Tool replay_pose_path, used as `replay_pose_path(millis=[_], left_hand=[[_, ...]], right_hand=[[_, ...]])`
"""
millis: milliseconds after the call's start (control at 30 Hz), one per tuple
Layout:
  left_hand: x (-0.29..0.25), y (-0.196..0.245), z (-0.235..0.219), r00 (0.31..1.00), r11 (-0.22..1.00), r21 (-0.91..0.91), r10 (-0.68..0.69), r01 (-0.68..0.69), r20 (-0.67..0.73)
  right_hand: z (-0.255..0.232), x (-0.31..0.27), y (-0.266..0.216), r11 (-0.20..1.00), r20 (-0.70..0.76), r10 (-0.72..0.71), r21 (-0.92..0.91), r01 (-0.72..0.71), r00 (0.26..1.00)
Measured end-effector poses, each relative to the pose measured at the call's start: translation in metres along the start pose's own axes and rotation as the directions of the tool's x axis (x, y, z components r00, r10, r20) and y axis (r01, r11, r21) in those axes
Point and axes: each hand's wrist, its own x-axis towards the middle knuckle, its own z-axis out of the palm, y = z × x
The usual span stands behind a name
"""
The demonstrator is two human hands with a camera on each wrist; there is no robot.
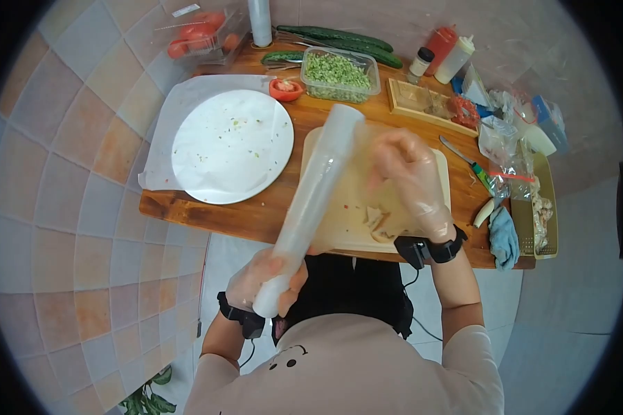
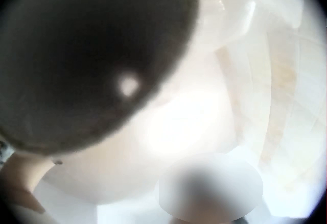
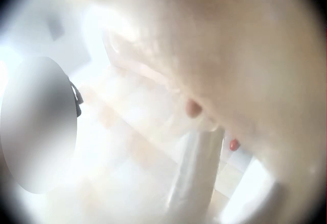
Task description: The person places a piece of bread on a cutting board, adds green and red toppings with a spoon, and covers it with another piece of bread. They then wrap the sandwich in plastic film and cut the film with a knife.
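A long roll of plastic wrap (image 1: pixel 315 190) slants upward over the left part of the cutting board (image 1: pixel 325 228). My left hand (image 1: pixel 259 280) grips its lower end, close to my body. To the right of the roll's upper end is my right hand (image 1: pixel 410 176), in a thin clear glove, fingers curled and blurred. It pinches a hazy sheet of wrap that stretches from the roll. Scraps of brownish food (image 1: pixel 379 225) lie on the board below. In the right wrist view the roll (image 3: pixel 196 173) shows beneath the hand; the left wrist view is mostly blocked by a dark shape.
A white round plate (image 1: pixel 232 149) with crumbs sits on paper at left. Behind stand a tub of chopped greens (image 1: pixel 338 72), half a tomato (image 1: pixel 285 89) and cucumbers (image 1: pixel 346 38). At right lie a knife (image 1: pixel 460 153), a blue cloth (image 1: pixel 504 238) and a basket (image 1: pixel 547 200).
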Motion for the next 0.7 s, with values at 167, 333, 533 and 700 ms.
replay_pose_path(millis=[167,333,533,700], left_hand=[[0.000,0.007,-0.038,0.985,0.930,-0.362,-0.003,0.066,0.174],[0.002,0.017,-0.046,0.957,0.893,-0.412,-0.065,0.183,0.283],[-0.003,0.024,-0.037,0.957,0.844,-0.504,-0.032,0.180,0.289],[-0.009,0.028,-0.029,0.971,0.934,-0.341,-0.024,0.106,0.236]], right_hand=[[0.007,0.016,-0.019,0.981,0.015,0.119,-0.154,-0.115,0.993],[0.027,0.024,-0.026,0.925,0.126,0.025,-0.379,0.025,0.992],[0.022,0.033,-0.043,0.981,0.208,0.149,-0.154,-0.118,0.967],[0.014,0.022,-0.041,0.992,0.110,0.011,-0.125,0.003,0.994]])
